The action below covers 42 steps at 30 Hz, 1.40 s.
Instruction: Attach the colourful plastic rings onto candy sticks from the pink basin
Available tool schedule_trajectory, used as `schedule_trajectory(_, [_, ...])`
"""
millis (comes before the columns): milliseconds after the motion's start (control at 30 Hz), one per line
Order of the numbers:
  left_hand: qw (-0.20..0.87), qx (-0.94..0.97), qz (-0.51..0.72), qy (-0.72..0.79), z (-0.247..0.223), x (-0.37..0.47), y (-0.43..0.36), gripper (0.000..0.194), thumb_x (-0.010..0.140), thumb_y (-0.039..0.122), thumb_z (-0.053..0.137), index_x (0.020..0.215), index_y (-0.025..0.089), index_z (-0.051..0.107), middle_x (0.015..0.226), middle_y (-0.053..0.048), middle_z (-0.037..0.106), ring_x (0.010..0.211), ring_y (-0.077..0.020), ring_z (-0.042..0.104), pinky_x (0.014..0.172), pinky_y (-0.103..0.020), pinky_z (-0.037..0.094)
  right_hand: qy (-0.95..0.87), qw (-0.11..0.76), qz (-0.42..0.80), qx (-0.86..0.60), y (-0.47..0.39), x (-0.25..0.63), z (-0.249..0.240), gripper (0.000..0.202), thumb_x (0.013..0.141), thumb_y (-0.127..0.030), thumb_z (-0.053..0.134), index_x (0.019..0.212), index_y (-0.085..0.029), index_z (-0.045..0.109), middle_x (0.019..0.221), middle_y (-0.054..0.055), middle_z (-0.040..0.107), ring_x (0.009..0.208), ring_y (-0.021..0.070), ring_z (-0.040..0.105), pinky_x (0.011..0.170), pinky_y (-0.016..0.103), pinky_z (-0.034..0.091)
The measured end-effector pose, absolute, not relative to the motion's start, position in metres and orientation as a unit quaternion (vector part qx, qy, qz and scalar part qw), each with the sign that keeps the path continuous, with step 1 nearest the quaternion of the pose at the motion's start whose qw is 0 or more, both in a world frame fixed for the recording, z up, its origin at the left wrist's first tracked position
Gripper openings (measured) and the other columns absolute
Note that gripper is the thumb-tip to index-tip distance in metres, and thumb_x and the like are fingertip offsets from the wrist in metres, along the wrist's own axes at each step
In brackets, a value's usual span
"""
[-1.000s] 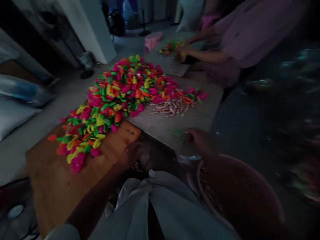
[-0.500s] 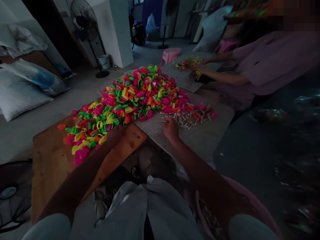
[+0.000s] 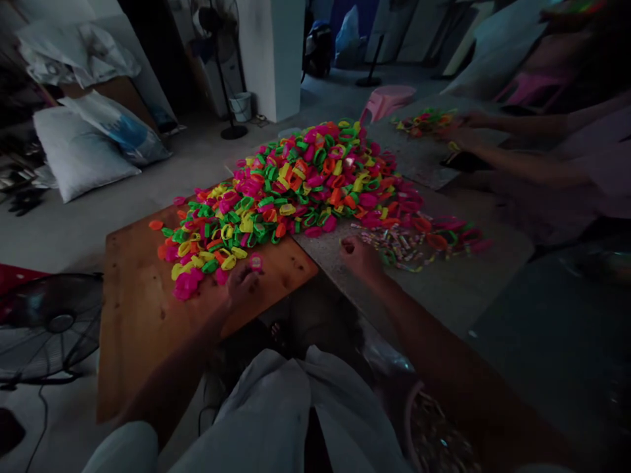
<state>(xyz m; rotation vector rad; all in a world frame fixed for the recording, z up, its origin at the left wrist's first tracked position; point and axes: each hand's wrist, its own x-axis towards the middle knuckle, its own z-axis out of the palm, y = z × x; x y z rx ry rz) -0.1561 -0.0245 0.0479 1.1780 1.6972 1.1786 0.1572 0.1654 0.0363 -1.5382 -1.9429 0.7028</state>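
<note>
A large heap of neon plastic toy watches in pink, green, yellow and orange spreads across the tabletops. My left hand is at the near edge of the heap, over the wooden board, its fingers closed on a pink toy watch with a pale face. Over the grey tabletop, my right hand has its fingers curled together; whatever they hold is too dark to make out. Just beyond it lies a scatter of small wrapped candy rolls.
The wooden board meets a grey table. A co-worker's hands handle a smaller pile at the right. A tub of small pieces stands by my right leg. A floor fan is at the left.
My left hand has drawn back from the heap's edge with a pink toy watch. My right hand has pulled slightly away from the candy rolls. The view has swung left.
</note>
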Motion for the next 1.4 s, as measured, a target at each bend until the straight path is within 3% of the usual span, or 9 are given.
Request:
schedule_trajectory(100, [0.435,0.446,0.497,0.604,0.056,-0.143,-0.037,0.038,0.093,0.053,0.065,0.104,0.017,0.069,0.092,-0.006,0.07,0.076,-0.0154,0.064,0.061,-0.025,0.051,-0.572,0.417,0.536,-0.46,0.119,0.132,0.055,0.014,0.087,-0.036,0.062,0.09,-0.023,0.058,0.071,-0.001,0.065,0.055,0.0157,0.057,0.055,0.028,0.046])
schedule_trajectory(267, [0.447,0.492,0.492,0.563,0.07,-0.122,-0.04,0.039,0.094,0.055,0.07,0.102,0.016,0.071,0.095,-0.006,0.071,0.077,-0.0148,0.064,0.063,-0.025,0.052,-0.45,0.406,0.74,-0.291,0.044,0.092,0.087,0.025,0.079,-0.035,0.075,0.09,-0.025,0.055,0.074,-0.003,0.07,0.052,0.0129,0.057,0.049,0.025,0.046])
schedule_trajectory(500, [0.392,0.602,0.446,0.534,0.089,-0.108,-0.048,0.032,0.102,0.046,0.063,0.118,0.02,0.072,0.109,-0.008,0.075,0.091,-0.0175,0.069,0.075,-0.027,0.055,-0.479,0.439,0.712,-0.268,0.021,0.078,0.099,0.033,0.085,-0.046,0.08,0.095,-0.024,0.057,0.077,-0.004,0.068,0.054,0.0105,0.057,0.051,0.024,0.048])
schedule_trajectory(667, [0.356,0.639,0.451,0.511,0.088,-0.109,-0.052,0.025,0.101,0.04,0.065,0.112,0.019,0.072,0.105,-0.007,0.075,0.088,-0.0162,0.069,0.075,-0.026,0.053,-0.518,0.474,0.646,-0.299,0.019,0.081,0.106,0.04,0.088,-0.052,0.079,0.114,-0.024,0.066,0.099,0.004,0.075,0.064,0.0125,0.062,0.054,0.025,0.051])
schedule_trajectory(867, [0.478,0.598,0.432,0.476,0.094,-0.105,-0.055,0.026,0.098,0.042,0.069,0.105,0.017,0.071,0.092,-0.004,0.072,0.08,-0.0144,0.065,0.072,-0.025,0.051,-0.551,0.474,0.615,-0.305,0.02,0.079,0.109,0.037,0.09,-0.053,0.078,0.115,-0.026,0.074,0.106,0.005,0.078,0.098,0.0206,0.073,0.086,0.034,0.06])
schedule_trajectory(967, [0.559,0.517,0.466,0.451,0.104,-0.098,-0.057,0.031,0.097,0.046,0.072,0.107,0.017,0.069,0.086,-0.003,0.07,0.071,-0.0125,0.063,0.068,-0.025,0.052,-0.509,0.487,0.63,-0.327,0.024,0.076,0.105,0.034,0.089,-0.052,0.079,0.11,-0.026,0.076,0.096,0.002,0.077,0.082,0.0164,0.07,0.074,0.029,0.058])
schedule_trajectory(1067, [0.588,0.476,0.51,0.41,0.113,-0.09,-0.056,0.034,0.09,0.043,0.081,0.111,0.018,0.07,0.094,-0.005,0.072,0.079,-0.0144,0.066,0.073,-0.026,0.056,-0.415,0.5,0.677,-0.346,0.025,0.071,0.1,0.031,0.084,-0.047,0.083,0.104,-0.024,0.076,0.084,-0.002,0.073,0.063,0.0111,0.06,0.057,0.024,0.049])
schedule_trajectory(1267, [0.541,0.485,0.547,0.417,0.111,-0.082,-0.053,0.025,0.094,0.041,0.078,0.104,0.018,0.075,0.083,-0.003,0.073,0.077,-0.0135,0.064,0.073,-0.026,0.052,-0.327,0.481,0.74,-0.337,0.017,0.067,0.096,0.037,0.074,-0.043,0.088,0.103,-0.023,0.075,0.084,-0.002,0.073,0.064,0.012,0.062,0.056,0.024,0.05])
schedule_trajectory(1400, [0.483,0.504,0.563,0.442,0.107,-0.082,-0.053,0.022,0.094,0.038,0.078,0.106,0.019,0.078,0.098,-0.005,0.075,0.091,-0.0165,0.068,0.085,-0.029,0.053,-0.338,0.472,0.74,-0.34,0.012,0.07,0.091,0.038,0.077,-0.046,0.087,0.106,-0.024,0.075,0.078,-0.003,0.071,0.055,0.0107,0.058,0.05,0.023,0.047])
